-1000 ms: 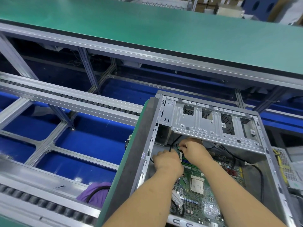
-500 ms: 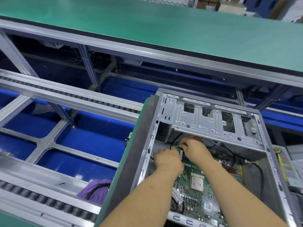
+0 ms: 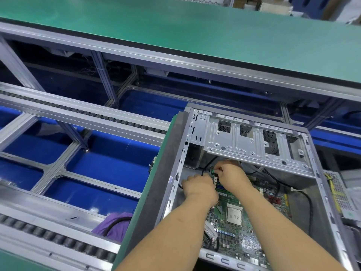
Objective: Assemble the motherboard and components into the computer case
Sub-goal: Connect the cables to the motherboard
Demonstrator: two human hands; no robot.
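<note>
The computer case is bare grey metal, lying on its side with the open side up; a perforated drive cage spans its far end; the green motherboard lies flat on the case floor, with a square silver processor near its middle and red connectors toward its right edge; black cables run along the case's right interior; a small green connector sits at the board's far left corner, just under the cage.
</note>
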